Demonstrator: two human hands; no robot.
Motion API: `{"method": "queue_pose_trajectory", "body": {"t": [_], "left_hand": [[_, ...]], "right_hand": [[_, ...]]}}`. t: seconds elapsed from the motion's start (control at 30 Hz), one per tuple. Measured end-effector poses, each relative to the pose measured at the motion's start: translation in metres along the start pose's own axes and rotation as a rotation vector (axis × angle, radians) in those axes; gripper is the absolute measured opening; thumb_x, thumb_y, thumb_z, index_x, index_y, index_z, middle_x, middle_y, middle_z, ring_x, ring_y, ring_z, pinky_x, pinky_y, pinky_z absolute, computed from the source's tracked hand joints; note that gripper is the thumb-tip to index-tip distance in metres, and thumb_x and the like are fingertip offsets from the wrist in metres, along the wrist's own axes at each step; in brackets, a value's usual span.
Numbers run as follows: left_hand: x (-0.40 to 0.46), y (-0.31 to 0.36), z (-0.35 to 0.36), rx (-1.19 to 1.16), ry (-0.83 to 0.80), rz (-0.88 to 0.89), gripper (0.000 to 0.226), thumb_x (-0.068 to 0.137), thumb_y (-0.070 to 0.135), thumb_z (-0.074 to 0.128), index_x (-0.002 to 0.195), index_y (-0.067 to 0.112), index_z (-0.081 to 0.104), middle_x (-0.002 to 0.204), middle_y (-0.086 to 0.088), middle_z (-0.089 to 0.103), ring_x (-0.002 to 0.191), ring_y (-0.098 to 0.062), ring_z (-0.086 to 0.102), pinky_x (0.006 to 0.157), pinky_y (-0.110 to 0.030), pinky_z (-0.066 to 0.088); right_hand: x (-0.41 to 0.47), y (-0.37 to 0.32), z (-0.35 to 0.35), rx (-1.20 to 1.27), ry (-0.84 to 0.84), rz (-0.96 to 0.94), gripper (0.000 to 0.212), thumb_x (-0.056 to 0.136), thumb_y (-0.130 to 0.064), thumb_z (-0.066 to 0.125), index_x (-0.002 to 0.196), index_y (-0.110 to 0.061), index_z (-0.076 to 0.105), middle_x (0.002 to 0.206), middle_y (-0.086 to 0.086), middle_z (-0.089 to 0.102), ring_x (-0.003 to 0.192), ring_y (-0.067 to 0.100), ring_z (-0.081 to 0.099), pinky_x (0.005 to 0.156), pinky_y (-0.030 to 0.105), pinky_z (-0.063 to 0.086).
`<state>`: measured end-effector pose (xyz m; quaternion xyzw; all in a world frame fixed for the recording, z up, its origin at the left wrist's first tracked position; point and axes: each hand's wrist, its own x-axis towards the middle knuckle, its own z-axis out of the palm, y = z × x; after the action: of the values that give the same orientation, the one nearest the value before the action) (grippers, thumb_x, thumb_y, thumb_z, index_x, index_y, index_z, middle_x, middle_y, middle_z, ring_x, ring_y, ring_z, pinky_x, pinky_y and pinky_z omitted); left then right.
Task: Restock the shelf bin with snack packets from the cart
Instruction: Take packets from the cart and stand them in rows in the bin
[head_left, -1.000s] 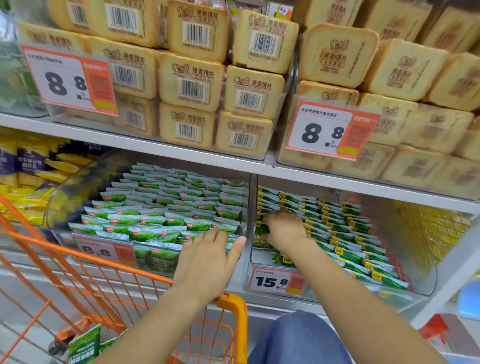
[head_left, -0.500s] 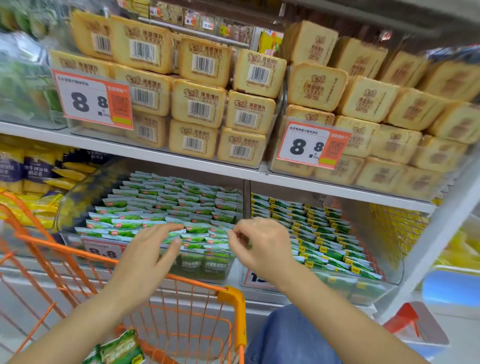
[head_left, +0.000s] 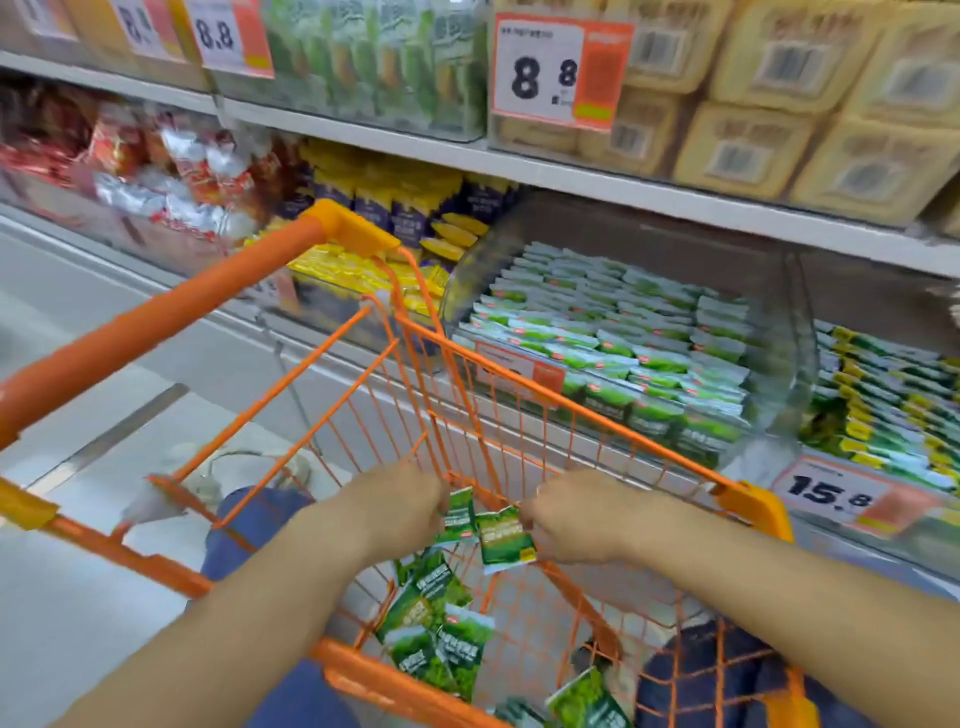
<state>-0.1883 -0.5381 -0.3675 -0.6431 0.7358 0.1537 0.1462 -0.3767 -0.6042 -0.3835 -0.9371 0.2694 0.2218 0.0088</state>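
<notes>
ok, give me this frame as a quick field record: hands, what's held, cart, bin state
left hand: inside the cart, grips a green packet
right hand: inside the cart, pinches a second green packet
cart: orange wire cart, parked against the shelf
loose packets: green, lying on the cart floor
shelf bin: clear bin holding rows of matching green packets, looks nearly full
price tag: on the bin front, partly hidden behind the cart rim
image quality: motion-blurred
</notes>
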Motion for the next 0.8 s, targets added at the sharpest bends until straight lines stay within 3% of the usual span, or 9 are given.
{"method": "queue_pose_trajectory", "body": {"t": [0.2,0.3,0.4,0.5,0.6,0.67,0.73,0.8], "left_hand": [[0.009,-0.015,0.005,-0.095,-0.132,-0.071,0.031,0.099,0.03,0.044,0.12,0.011,0.056,0.117,-0.011,0.06,0.105,-0.029,0.057,0.085,-0.038,0.048],[0.01,-0.017,0.008,-0.088,-0.138,-0.077,0.036,0.1,0.036,0.041,0.123,0.011,0.054,0.121,-0.01,0.057,0.107,-0.029,0.056,0.088,-0.039,0.049],[0.011,-0.016,0.008,-0.075,-0.162,-0.092,0.041,0.101,0.039,0.039,0.128,0.012,0.052,0.125,-0.01,0.056,0.112,-0.029,0.055,0.091,-0.04,0.048],[0.012,-0.017,0.007,-0.059,-0.124,-0.088,0.037,0.1,0.039,0.039,0.119,0.013,0.056,0.109,-0.008,0.06,0.102,-0.027,0.058,0.082,-0.039,0.05],[0.011,-0.016,0.006,-0.072,0.01,-0.097,0.033,0.1,0.035,0.039,0.109,0.012,0.061,0.096,-0.006,0.062,0.09,-0.026,0.06,0.068,-0.035,0.046],[0.01,-0.016,0.004,-0.109,0.073,-0.1,0.027,0.099,0.028,0.04,0.114,0.014,0.057,0.103,-0.007,0.063,0.092,-0.027,0.059,0.068,-0.036,0.046],[0.007,-0.015,-0.001,-0.252,0.101,-0.062,0.034,0.094,0.021,0.046,0.127,0.018,0.05,0.12,-0.007,0.06,0.105,-0.027,0.057,0.08,-0.039,0.05],[0.001,-0.011,-0.008,-0.473,0.099,0.034,0.054,0.089,0.022,0.055,0.141,0.023,0.039,0.139,-0.002,0.049,0.122,-0.021,0.049,0.096,-0.033,0.045]], "right_hand": [[0.064,-0.024,0.041,-0.056,-0.169,-0.026,0.038,0.093,-0.02,0.054,0.129,-0.008,0.049,0.117,0.012,0.055,0.103,0.03,0.058,0.065,0.035,0.043],[0.077,-0.024,0.061,-0.066,-0.226,0.026,0.044,0.094,-0.025,0.053,0.133,-0.006,0.046,0.124,0.013,0.053,0.108,0.03,0.056,0.07,0.035,0.044],[0.082,-0.025,0.076,-0.097,-0.206,0.027,0.055,0.093,-0.016,0.05,0.143,-0.001,0.031,0.13,0.017,0.048,0.112,0.032,0.05,0.073,0.036,0.041],[0.078,-0.03,0.068,-0.063,-0.254,-0.037,0.033,0.091,-0.007,0.048,0.124,-0.002,0.05,0.114,0.015,0.057,0.097,0.031,0.057,0.068,0.035,0.043],[0.073,-0.028,0.049,0.208,-0.32,-0.009,0.007,0.092,-0.014,0.05,0.088,-0.009,0.053,0.077,0.008,0.049,0.062,0.022,0.045,0.054,0.03,0.036],[0.065,-0.02,0.03,0.528,-0.349,0.069,0.019,0.089,-0.015,0.054,0.072,-0.011,0.046,0.067,0.005,0.046,0.057,0.019,0.047,0.052,0.027,0.037],[0.05,-0.014,0.008,0.979,-0.272,0.159,0.018,0.089,-0.013,0.059,0.074,-0.01,0.05,0.066,0.006,0.054,0.057,0.015,0.06,0.055,0.026,0.05],[0.03,-0.011,-0.012,1.391,-0.14,0.226,0.008,0.09,-0.01,0.06,0.082,-0.009,0.057,0.067,0.006,0.063,0.059,0.012,0.067,0.06,0.021,0.057]]}}
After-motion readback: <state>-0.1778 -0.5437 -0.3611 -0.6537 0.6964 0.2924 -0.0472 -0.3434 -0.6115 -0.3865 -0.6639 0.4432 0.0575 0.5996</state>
